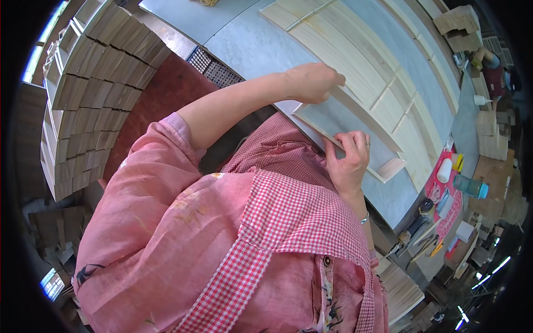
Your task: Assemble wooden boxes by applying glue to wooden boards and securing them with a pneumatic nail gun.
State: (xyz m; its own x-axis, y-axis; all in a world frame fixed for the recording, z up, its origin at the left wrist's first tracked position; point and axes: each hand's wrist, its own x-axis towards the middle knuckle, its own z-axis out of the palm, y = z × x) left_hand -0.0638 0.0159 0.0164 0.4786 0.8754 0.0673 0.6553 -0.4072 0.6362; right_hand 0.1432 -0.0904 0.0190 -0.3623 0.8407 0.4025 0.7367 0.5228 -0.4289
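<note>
A shallow rectangular wooden frame (366, 117) of thin pale boards lies on the grey-blue tabletop (239, 47), close against my body. My left hand (313, 82) is closed at the frame's left end and hides that corner; its fingertips are out of sight. Along the near side, my right hand (350, 158) grips the board with thumb and fingers. The tabletop shows through the middle of the frame. Just beyond it lie rows of pale wooden strips (355, 61), side by side.
High stacks of wooden box frames (105, 83) stand at the left, by a reddish-brown board (158, 105). A dark plastic crate (214, 67) sits below the table edge. At the right, a pink mat (448, 208) carries a teal bottle (469, 186) and tools. Another person (494, 75) is far right.
</note>
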